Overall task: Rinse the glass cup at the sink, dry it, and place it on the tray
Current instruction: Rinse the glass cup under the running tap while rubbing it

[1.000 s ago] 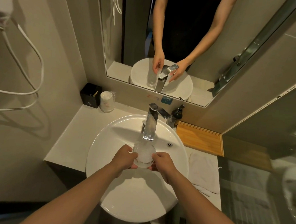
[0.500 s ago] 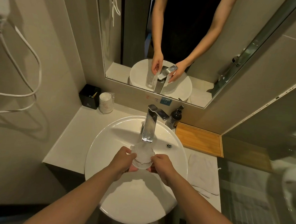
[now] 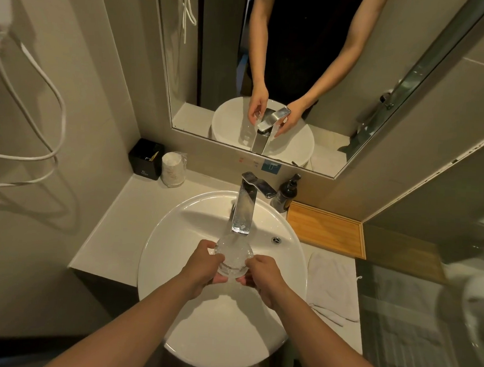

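The glass cup [image 3: 233,255] is over the middle of the white sink [image 3: 176,236], right under the spout of the chrome tap [image 3: 243,211], with water running into it and frothing inside. It stands close to upright, mouth up towards the spout and its thick base down, so its long axis runs nearly straight up and down, the top tipped slightly away from the person.

Both hands are on it. The left hand [image 3: 202,268] wraps the left side, fingers curled round the wall and thumb near the base. The right hand [image 3: 262,277] closes on the lower right side, fingertips pressed against the glass near the bottom. The two thumbs nearly meet under the base.

There is open bowl all round the cup; the sink rim is well clear on every side, and only the spout above is close. The overflow hole [image 3: 275,240] sits just right of the tap.

To the right, on the counter [image 3: 112,227], a wooden tray [image 3: 325,229] lies against the back wall, and a white towel [image 3: 332,286] lies flat in front of it, just beside the sink rim. A dark pump bottle [image 3: 286,192] stands between tap and tray. At the back left corner sit a black box [image 3: 146,158] and a wrapped stack of paper cups [image 3: 173,168], well apart from the hands.
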Demonstrator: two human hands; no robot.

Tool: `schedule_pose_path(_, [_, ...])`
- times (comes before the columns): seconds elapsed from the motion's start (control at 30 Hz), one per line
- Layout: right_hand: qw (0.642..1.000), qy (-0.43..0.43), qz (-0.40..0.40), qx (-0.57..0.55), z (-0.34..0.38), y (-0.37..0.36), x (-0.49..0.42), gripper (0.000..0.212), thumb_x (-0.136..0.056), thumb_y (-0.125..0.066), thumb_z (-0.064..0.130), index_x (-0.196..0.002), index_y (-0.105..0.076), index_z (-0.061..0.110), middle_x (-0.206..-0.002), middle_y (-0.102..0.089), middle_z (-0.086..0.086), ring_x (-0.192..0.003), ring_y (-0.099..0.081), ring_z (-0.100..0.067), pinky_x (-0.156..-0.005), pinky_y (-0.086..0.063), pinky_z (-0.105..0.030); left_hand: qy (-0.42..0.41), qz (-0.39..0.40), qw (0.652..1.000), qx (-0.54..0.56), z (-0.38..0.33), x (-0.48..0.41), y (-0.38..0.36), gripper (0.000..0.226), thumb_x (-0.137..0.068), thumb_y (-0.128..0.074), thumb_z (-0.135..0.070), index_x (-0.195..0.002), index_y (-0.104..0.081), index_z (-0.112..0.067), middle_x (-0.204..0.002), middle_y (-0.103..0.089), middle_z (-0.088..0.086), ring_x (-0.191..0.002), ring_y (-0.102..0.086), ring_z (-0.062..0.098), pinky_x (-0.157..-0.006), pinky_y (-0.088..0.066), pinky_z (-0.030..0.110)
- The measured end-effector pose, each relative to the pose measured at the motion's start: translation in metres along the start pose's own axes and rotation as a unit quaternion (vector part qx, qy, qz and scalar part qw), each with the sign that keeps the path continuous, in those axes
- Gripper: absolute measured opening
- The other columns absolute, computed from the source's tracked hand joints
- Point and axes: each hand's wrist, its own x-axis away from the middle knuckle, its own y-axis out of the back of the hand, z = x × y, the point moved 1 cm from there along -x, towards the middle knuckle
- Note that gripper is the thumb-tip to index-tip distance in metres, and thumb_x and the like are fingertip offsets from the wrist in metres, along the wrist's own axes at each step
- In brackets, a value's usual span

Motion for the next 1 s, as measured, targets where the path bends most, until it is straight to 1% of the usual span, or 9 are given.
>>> schedule_pose_path(0.13, [1.0,0.019,-0.005,0.009,0.002,0.005,-0.004,0.026,-0.09,-0.046,-0.001,-0.1,-0.066,-0.014,-0.077,-0.063,-0.019,-0.058,-0.053,-0.024,-0.057,-0.049,-0.032,-0.013,0.01,1.0,-0.007,-0.005,-0.004,0.005,0.018,-0.098,-0.058,-0.015,-0.115,-0.059,-0.019,-0.116,-0.069,0.021,-0.076,-0.069,0.024,-0.069,-0.064,0.036])
schedule_pose_path(0.23, [1.0,0.027,-0.011,-0.009,-0.004,0.003,-0.007,0.028,-0.089,-0.052,0.01,-0.099,-0.068,-0.011,-0.08,-0.067,-0.017,-0.068,-0.055,-0.027,-0.067,-0.048,-0.038,-0.022,-0.01,1.0,0.007,-0.001,-0.003,0.002,0.017,-0.096,-0.055,-0.007,-0.11,-0.059,-0.016,-0.121,-0.065,0.021,-0.091,-0.07,0.03,-0.063,-0.063,0.032])
schedule_pose_path(0.3, [0.999,0.023,-0.015,-0.015,-0.009,0.0,-0.006,0.024,-0.091,-0.054,0.013,-0.094,-0.07,-0.006,-0.08,-0.069,-0.015,-0.068,-0.057,-0.026,-0.066,-0.049,-0.037,-0.014,-0.021,0.999,0.035,0.004,0.0,-0.004,0.016,-0.097,-0.055,-0.004,-0.11,-0.055,-0.014,-0.12,-0.064,0.021,-0.1,-0.071,0.034,-0.063,-0.063,0.032])
schedule_pose_path(0.4, [0.999,-0.001,-0.003,-0.034,-0.012,-0.005,-0.002,0.022,-0.097,-0.051,0.008,-0.101,-0.069,-0.004,-0.08,-0.068,-0.016,-0.054,-0.053,-0.019,-0.055,-0.048,-0.031,0.006,-0.022,0.996,0.081,0.008,0.004,-0.009,0.018,-0.097,-0.057,-0.004,-0.112,-0.051,-0.012,-0.117,-0.065,0.022,-0.099,-0.073,0.034,-0.066,-0.063,0.033])
schedule_pose_path(0.53, [0.999,-0.005,0.003,-0.043,-0.004,-0.004,0.001,0.027,-0.094,-0.045,0.0,-0.106,-0.068,-0.006,-0.084,-0.068,-0.02,-0.053,-0.052,-0.019,-0.051,-0.047,-0.03,0.02,-0.011,0.998,0.061,0.006,-0.001,-0.005,0.028,-0.096,-0.059,-0.008,-0.122,-0.052,-0.014,-0.116,-0.068,0.021,-0.094,-0.074,0.033,-0.074,-0.065,0.04])
schedule_pose_path(0.67, [0.999,0.002,0.012,-0.039,0.006,0.001,0.003,0.027,-0.095,-0.047,0.003,-0.102,-0.074,0.004,-0.084,-0.068,-0.015,-0.063,-0.054,-0.021,-0.054,-0.045,-0.029,-0.011,-0.005,1.0,0.026,-0.003,0.0,0.002,0.016,-0.098,-0.058,-0.013,-0.11,-0.062,-0.023,-0.117,-0.07,0.019,-0.088,-0.072,0.028,-0.062,-0.062,0.033])
schedule_pose_path(0.8, [0.999,0.013,-0.004,-0.032,-0.001,-0.002,-0.002,0.021,-0.096,-0.053,0.011,-0.104,-0.073,0.007,-0.088,-0.072,-0.012,-0.071,-0.061,-0.024,-0.065,-0.054,-0.033,-0.049,-0.032,0.998,0.014,0.004,0.003,-0.004,0.024,-0.096,-0.058,-0.009,-0.115,-0.056,-0.023,-0.121,-0.064,0.018,-0.1,-0.072,0.033,-0.06,-0.062,0.029])
schedule_pose_path(0.9, [0.999,0.032,-0.01,0.019,-0.01,-0.005,-0.004,0.021,-0.096,-0.049,0.01,-0.099,-0.068,0.003,-0.08,-0.069,-0.016,-0.059,-0.058,-0.023,-0.066,-0.056,-0.041,-0.063,-0.036,0.997,-0.002,0.013,0.006,-0.009,0.032,-0.095,-0.058,-0.009,-0.124,-0.047,-0.02,-0.12,-0.064,0.015,-0.097,-0.073,0.029,-0.064,-0.062,0.029])
schedule_pose_path(1.0, [0.992,0.071,-0.017,0.099,-0.011,-0.005,-0.003,0.026,-0.092,-0.045,0.014,-0.095,-0.07,0.007,-0.086,-0.075,-0.02,-0.06,-0.063,-0.022,-0.073,-0.062,-0.049,-0.053,-0.031,0.996,-0.057,0.013,0.004,-0.005,0.036,-0.092,-0.058,-0.009,-0.125,-0.048,-0.02,-0.114,-0.066,0.014,-0.087,-0.072,0.026,-0.071,-0.065,0.036])
